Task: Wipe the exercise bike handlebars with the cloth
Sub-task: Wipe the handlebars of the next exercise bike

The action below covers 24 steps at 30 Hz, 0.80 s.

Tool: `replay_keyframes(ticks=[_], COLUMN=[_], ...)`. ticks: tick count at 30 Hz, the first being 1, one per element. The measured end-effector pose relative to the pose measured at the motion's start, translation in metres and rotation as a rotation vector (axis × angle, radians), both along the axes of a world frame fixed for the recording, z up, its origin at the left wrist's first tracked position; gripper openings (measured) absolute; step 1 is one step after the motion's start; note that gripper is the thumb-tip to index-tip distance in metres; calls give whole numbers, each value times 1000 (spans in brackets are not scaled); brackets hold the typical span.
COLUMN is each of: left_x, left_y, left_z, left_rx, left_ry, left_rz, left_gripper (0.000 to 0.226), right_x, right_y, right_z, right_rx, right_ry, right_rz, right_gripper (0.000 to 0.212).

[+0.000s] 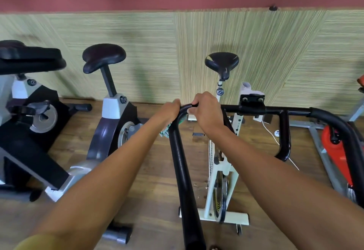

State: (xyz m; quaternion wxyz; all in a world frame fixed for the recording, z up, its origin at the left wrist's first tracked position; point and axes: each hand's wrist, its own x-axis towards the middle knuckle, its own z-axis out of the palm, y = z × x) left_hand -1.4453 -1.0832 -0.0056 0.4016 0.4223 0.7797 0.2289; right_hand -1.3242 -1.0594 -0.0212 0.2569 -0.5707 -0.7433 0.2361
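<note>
We list handlebars: glossy black tubing (smooth throughout); cloth: green fabric. We note floor: matt wood planks.

I count one left hand, one right hand, one cloth, one handlebars set, three saddles, three bikes, one orange frame.

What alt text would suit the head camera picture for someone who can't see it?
A person's left hand and right hand grip the left bend of the black handlebars of a white exercise bike, with a green cloth peeking out under the left hand. Two more exercise bikes stand to the left.
</note>
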Motion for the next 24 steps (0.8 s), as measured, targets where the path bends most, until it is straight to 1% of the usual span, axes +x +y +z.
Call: replay_keyframes(ticks=[6,9,10,14,16,17,18,20,21,24], left_x=[12,28,33,49,53,55,58,64,66,76], left_y=[-41,-63,-70,-97,-110,-117,-124,-136,-139,-157], left_z=[-15,-12,-10,-10,-15,-17,-17,-16,-16,-4], left_rx=[76,44,19,-42,-59,-62,-77,-93,-92,-123], left_ry=[-18,8,10,39,66,54,30,20,13,13], left_rz=[209,276,290,284,267,284,311,309,287,267], left_gripper=[43,42,42,41,39,45,50,50,48,42], right_x=[3,2,0,2,8,12,16,21,22,16], right_y=[-2,-4,-7,-43,-67,-77,-87,-101,-103,-102], right_z=[-3,-8,-10,-13,-21,-27,-31,-34,-35,-29], right_rx=[75,82,62,-121,-225,-323,-442,-645,-684,-687], right_ry=[-51,-68,-40,282,366,412,453,530,558,553], right_rz=[68,84,79,25,26,36,54,99,97,145], right_gripper=[9,14,17,24,20,17,19,24,27,39])
